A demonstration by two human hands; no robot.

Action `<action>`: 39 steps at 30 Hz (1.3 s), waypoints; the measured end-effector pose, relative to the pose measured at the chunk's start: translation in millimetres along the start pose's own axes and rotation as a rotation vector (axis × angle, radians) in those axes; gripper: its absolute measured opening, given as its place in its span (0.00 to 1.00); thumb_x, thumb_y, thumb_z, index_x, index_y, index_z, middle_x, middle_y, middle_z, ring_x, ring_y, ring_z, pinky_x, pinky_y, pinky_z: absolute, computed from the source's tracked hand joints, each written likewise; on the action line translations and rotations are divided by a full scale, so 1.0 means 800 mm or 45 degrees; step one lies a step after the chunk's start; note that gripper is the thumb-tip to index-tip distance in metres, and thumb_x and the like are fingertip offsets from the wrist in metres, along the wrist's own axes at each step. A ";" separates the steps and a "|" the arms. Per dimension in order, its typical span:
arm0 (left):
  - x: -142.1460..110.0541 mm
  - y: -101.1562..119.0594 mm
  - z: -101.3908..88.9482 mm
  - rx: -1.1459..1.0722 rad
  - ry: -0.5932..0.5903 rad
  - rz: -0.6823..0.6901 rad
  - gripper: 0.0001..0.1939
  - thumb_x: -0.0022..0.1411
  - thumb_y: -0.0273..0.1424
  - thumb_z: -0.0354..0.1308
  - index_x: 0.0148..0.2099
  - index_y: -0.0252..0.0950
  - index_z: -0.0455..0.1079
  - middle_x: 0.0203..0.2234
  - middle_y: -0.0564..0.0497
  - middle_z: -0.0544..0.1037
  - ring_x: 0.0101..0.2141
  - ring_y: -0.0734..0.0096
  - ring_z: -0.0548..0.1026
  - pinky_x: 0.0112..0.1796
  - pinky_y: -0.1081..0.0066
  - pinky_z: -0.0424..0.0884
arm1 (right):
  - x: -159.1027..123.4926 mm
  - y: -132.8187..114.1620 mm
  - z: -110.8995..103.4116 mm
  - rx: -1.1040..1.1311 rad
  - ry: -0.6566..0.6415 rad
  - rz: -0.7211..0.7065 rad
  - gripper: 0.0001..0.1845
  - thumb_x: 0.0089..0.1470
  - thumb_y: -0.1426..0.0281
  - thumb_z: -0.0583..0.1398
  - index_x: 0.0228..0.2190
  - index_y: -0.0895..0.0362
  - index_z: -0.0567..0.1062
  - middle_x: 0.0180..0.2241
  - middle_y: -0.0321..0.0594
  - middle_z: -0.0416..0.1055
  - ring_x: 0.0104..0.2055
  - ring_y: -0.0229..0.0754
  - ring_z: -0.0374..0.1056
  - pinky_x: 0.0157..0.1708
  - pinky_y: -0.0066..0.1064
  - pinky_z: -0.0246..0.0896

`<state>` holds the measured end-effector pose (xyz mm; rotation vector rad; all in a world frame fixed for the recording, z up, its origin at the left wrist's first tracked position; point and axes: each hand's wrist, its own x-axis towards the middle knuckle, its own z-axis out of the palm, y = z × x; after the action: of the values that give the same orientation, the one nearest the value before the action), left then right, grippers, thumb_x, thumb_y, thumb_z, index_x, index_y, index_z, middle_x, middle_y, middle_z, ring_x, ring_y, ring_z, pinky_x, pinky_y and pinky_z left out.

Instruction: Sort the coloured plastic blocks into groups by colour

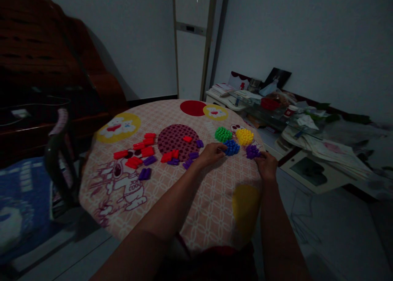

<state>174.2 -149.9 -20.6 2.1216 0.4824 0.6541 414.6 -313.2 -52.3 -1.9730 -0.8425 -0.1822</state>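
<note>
My left hand (211,153) rests on the round table (172,199), fingers curled against the blue cluster of pegs (231,147). My right hand (266,165) is closed beside the purple cluster (252,151), touching it. Behind them sit a green cluster (223,134) and a yellow cluster (245,136). Several loose red pieces (144,148) and purple pieces (184,160) lie scattered to the left on the patterned cloth.
A dark chair (58,158) stands at the table's left edge. A low glass table piled with papers and a red bowl (270,104) is at the right. A wooden sofa (46,68) fills the back left.
</note>
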 end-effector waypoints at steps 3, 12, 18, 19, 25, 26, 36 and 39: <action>0.000 0.001 0.003 0.166 -0.012 0.009 0.17 0.56 0.22 0.59 0.49 0.33 0.78 0.43 0.46 0.82 0.42 0.64 0.79 0.47 0.68 0.73 | -0.001 0.000 -0.002 -0.040 -0.010 0.019 0.24 0.36 0.63 0.64 0.37 0.62 0.81 0.30 0.46 0.78 0.31 0.48 0.73 0.37 0.40 0.69; 0.002 -0.039 -0.027 0.703 0.444 -0.178 0.23 0.61 0.20 0.53 0.58 0.31 0.72 0.56 0.37 0.74 0.56 0.57 0.71 0.59 0.59 0.64 | -0.022 -0.021 -0.017 -0.081 0.249 -0.005 0.29 0.41 0.62 0.59 0.43 0.65 0.80 0.31 0.49 0.78 0.29 0.47 0.72 0.36 0.39 0.69; -0.004 -0.045 -0.048 0.748 0.124 -0.317 0.14 0.62 0.22 0.51 0.42 0.29 0.78 0.40 0.37 0.82 0.43 0.58 0.78 0.49 0.63 0.70 | -0.033 -0.041 -0.011 0.067 0.294 -0.014 0.25 0.42 0.61 0.59 0.39 0.65 0.80 0.27 0.47 0.76 0.28 0.48 0.73 0.34 0.40 0.70; -0.004 -0.041 -0.049 0.706 0.159 -0.313 0.14 0.62 0.22 0.52 0.42 0.30 0.78 0.40 0.37 0.82 0.43 0.58 0.78 0.49 0.64 0.70 | -0.035 -0.044 -0.009 0.107 0.294 -0.013 0.25 0.42 0.61 0.60 0.38 0.65 0.80 0.26 0.47 0.76 0.27 0.48 0.73 0.34 0.40 0.70; 0.005 -0.004 -0.034 0.066 0.169 -0.166 0.10 0.61 0.32 0.59 0.40 0.31 0.77 0.32 0.45 0.82 0.33 0.67 0.78 0.39 0.70 0.73 | -0.057 -0.073 0.011 0.423 0.006 -0.017 0.24 0.45 0.57 0.64 0.38 0.62 0.81 0.27 0.44 0.77 0.27 0.44 0.72 0.32 0.37 0.71; 0.005 0.003 -0.028 -0.100 0.075 -0.152 0.12 0.61 0.35 0.60 0.38 0.31 0.77 0.29 0.47 0.80 0.29 0.69 0.77 0.36 0.71 0.73 | -0.062 -0.080 0.015 0.460 -0.088 -0.031 0.24 0.45 0.57 0.65 0.39 0.62 0.81 0.27 0.43 0.77 0.27 0.43 0.72 0.31 0.36 0.71; -0.004 0.015 0.002 -0.527 -0.311 -0.217 0.22 0.53 0.48 0.65 0.28 0.31 0.71 0.18 0.52 0.74 0.20 0.77 0.71 0.24 0.77 0.66 | -0.093 -0.128 0.019 0.569 -0.555 -0.111 0.16 0.50 0.58 0.64 0.34 0.58 0.82 0.25 0.38 0.75 0.25 0.40 0.70 0.26 0.30 0.66; -0.004 0.016 0.007 -0.447 -0.315 -0.233 0.22 0.53 0.48 0.63 0.27 0.31 0.71 0.17 0.53 0.74 0.19 0.77 0.70 0.23 0.78 0.64 | -0.095 -0.122 0.018 0.546 -0.591 -0.098 0.15 0.51 0.58 0.64 0.33 0.58 0.80 0.24 0.38 0.75 0.24 0.39 0.69 0.25 0.28 0.65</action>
<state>176.5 -162.0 -14.0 1.7707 0.3864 0.3364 293.7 -308.1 -24.3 -1.5939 -1.1452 0.3999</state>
